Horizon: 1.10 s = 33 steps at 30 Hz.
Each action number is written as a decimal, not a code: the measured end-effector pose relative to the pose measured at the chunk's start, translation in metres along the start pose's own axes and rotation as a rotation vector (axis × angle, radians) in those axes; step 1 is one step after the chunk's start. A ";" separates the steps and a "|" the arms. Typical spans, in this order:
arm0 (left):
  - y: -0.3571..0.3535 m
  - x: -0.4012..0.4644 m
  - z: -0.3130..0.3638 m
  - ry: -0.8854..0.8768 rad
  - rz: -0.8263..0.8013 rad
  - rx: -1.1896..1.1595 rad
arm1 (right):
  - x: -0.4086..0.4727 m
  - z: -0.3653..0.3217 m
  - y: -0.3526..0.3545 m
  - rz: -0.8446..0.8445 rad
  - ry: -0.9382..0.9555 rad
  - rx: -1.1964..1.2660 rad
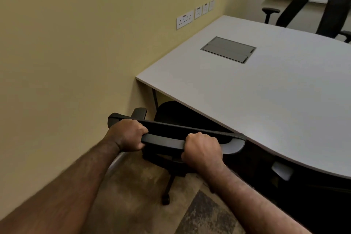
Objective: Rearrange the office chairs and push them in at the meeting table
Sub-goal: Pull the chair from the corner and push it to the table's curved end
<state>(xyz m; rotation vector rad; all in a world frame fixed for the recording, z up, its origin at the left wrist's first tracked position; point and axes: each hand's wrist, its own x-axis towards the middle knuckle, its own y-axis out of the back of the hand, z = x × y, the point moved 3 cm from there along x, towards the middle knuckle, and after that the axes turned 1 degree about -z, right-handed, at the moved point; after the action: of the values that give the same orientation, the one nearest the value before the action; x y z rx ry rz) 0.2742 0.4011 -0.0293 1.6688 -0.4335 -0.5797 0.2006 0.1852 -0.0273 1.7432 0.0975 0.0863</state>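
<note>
While the black office chair point(176, 119) is sitting with its seat tucked under the near edge of the white worktop point(266, 89), close to the yellow wall point(76, 43), its top handle bar point(165, 139) is being gripped by both hands. The left hand point(127, 135) is being curled round the bar's left end, the right hand point(202, 149) round its right part. Two more black chairs point(296, 8) are being seen beyond the worktop's far edge, and a grey cable hatch point(228, 49) is being seen set flush in the worktop.
</note>
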 end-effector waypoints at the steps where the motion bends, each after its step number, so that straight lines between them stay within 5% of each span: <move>1: 0.000 0.004 -0.007 -0.018 0.005 0.001 | 0.005 -0.005 -0.001 0.008 -0.010 -0.009; 33: 0.003 0.167 -0.125 -0.223 0.044 0.034 | 0.134 0.019 -0.006 0.068 -0.225 -0.110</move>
<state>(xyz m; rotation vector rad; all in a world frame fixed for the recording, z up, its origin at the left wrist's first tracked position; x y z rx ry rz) 0.4834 0.4029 -0.0332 1.6293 -0.6426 -0.7326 0.3362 0.1831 -0.0364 1.6350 -0.1294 -0.0538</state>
